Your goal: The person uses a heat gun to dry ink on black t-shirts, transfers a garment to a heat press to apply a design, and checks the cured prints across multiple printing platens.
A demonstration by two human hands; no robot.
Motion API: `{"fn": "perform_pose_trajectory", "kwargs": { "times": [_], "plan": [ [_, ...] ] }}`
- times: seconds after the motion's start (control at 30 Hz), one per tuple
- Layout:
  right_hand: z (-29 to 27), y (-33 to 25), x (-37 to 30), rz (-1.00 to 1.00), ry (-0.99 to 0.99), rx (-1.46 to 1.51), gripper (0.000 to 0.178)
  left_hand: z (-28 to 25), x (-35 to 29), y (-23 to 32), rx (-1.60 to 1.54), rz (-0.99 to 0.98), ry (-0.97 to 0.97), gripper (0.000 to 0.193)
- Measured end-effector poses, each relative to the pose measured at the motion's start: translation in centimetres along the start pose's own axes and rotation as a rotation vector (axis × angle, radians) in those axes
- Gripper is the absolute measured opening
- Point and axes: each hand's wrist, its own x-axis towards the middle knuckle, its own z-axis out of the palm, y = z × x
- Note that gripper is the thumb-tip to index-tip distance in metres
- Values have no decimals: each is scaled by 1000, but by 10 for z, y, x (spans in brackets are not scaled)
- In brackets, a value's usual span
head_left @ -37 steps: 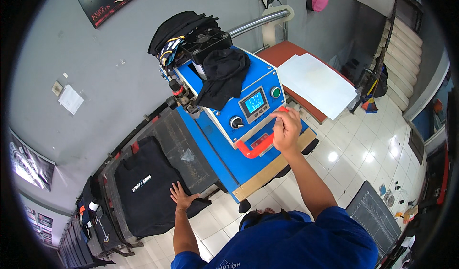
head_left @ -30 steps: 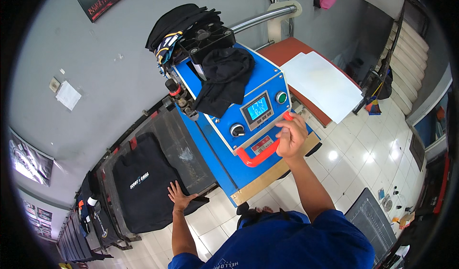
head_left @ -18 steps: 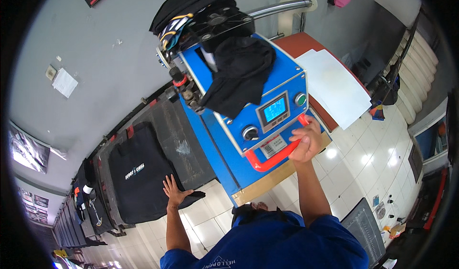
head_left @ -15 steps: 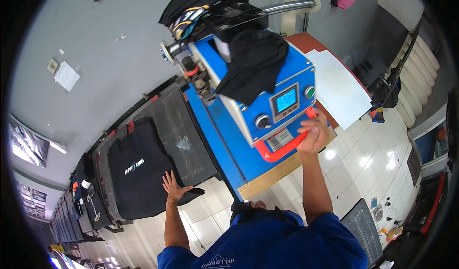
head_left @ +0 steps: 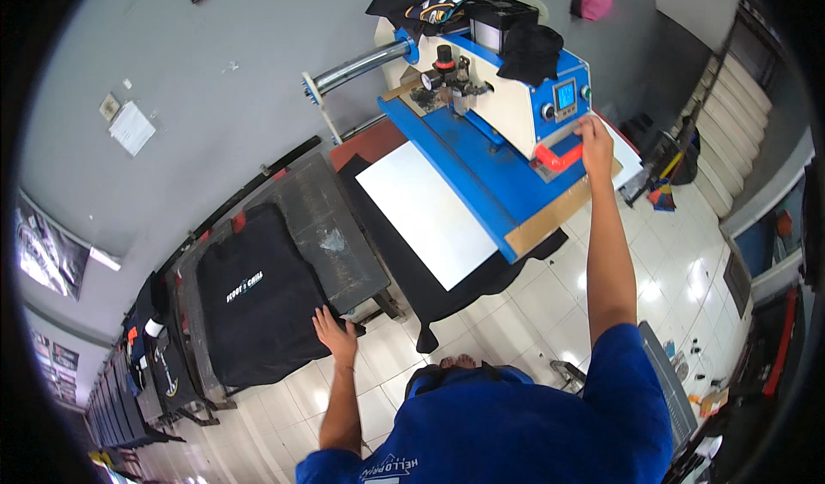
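Note:
My right hand (head_left: 595, 149) is closed on the red handle (head_left: 554, 159) at the front of a blue and white heat press (head_left: 516, 110). A small lit screen (head_left: 565, 97) and round buttons sit above that handle. To the left of the press head lies a white sheet (head_left: 425, 213) on a black garment (head_left: 421, 286), part of it hanging over the front edge. My left hand (head_left: 335, 336) has its fingers stretched out at the edge of a black printed shirt (head_left: 258, 295), which is spread on a dark flat table (head_left: 322, 226).
A metal cylinder arm (head_left: 361, 67) juts left from the press. Black cloths (head_left: 528, 52) rest on top of it. More shirts lie along tables at far left. A second white sheet (head_left: 629, 170) shows at the press's right, with stairs (head_left: 730, 97) beyond.
The press head has swung to the right and away with my right hand on its handle, uncovering the white sheet and black garment. My left hand has shifted slightly along the shirt's edge.

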Motion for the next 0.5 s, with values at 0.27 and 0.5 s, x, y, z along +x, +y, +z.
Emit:
{"fn": "perform_pose_trajectory", "kwargs": {
  "times": [0.27,0.5],
  "plan": [
    [-3,20,3,-127,-200,-538,29,-21,-161,14,-499,-195,-435,29],
    [-10,45,35,29,-251,-807,58,-43,-221,-17,-598,-584,-763,31]
  ]
}}
